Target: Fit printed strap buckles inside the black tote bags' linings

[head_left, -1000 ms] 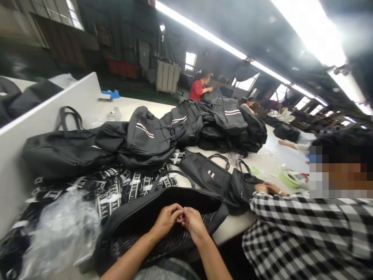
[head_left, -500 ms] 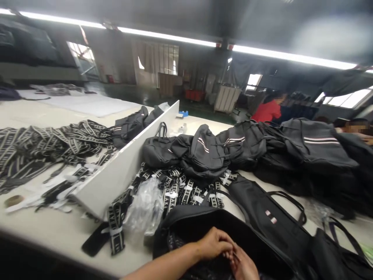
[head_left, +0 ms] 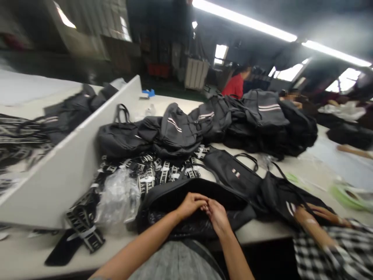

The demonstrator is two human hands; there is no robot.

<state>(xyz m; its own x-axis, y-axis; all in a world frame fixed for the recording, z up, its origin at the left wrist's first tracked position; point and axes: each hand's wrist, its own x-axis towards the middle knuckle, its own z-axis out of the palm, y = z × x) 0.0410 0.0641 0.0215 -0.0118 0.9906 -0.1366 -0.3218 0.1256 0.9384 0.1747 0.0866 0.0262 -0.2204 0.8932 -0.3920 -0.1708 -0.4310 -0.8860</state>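
Observation:
An open black bag [head_left: 169, 190] lies in front of me on the table, its mouth gaping and a dark shiny lining showing inside. Over that opening my left hand [head_left: 190, 205] and my right hand [head_left: 218, 216] meet at the fingertips. Both are closed in a pinch; whatever is between the fingers is too small or hidden to name. Behind the bag lie bundled black-and-white lettered straps [head_left: 150, 177]. Crumpled clear plastic bags [head_left: 118, 196] are to the left of my hands. Another black bag [head_left: 233, 169] with a small striped label rests flat to the right.
A white divider board [head_left: 72, 155] stands on the left. Black backpacks [head_left: 177, 130] are heaped along the back. At right, a co-worker's hands [head_left: 317, 217] touch a striped black bag [head_left: 287, 198], near a roll of green tape [head_left: 349, 196]. A person in red [head_left: 234, 85] is farther off.
The view has swung to the right, bringing the co-worker's checked sleeves and the green tape into sight. My hands remain pinched together over the open bag.

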